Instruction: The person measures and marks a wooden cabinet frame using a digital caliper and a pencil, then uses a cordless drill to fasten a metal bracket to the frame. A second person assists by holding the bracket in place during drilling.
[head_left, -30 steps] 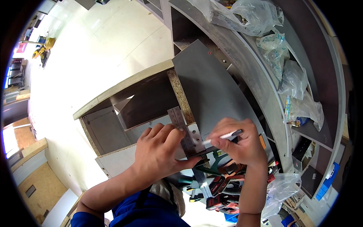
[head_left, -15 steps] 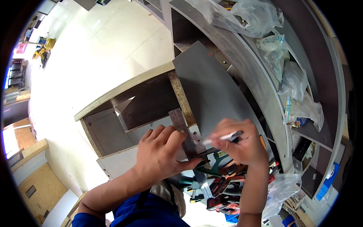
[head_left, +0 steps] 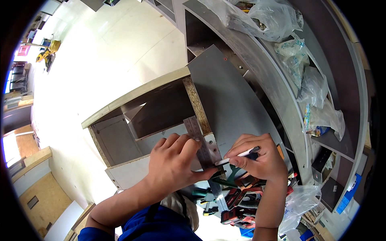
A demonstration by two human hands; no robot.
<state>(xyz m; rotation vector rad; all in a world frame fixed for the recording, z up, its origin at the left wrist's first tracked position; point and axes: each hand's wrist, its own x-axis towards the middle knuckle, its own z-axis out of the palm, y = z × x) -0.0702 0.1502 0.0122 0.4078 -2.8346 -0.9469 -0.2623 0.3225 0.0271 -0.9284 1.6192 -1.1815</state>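
Note:
My left hand (head_left: pixel 173 162) is closed on a steel ruler (head_left: pixel 194 130), fingers bent along its left side and thumb stretched below. The ruler lies across the end of a white-faced board on an open cabinet frame (head_left: pixel 140 90) and reaches down past my thumb. A small dark crosspiece shows by the thumb, partly hidden. Between the fingers and thumb of my right hand (head_left: pixel 259 157) is a white pen (head_left: pixel 243 154) with a dark end. Its tip sits at the ruler's right edge, close to my left thumb; whether it touches cannot be made out.
Red and black power tools (head_left: pixel 241 203) lie below my hands, with green-handled tools beside them. A large grey panel (head_left: pixel 233 96) stands right of the frame. Further right, a long grey shelf unit (head_left: pixel 341 100) holds clear plastic bags (head_left: pixel 275 18). Pale floor (head_left: pixel 100 44) spreads to the left.
My right hand has moved slightly down, bringing the pen tip lower along the ruler, nearer my left thumb. The left hand keeps its hold on the ruler.

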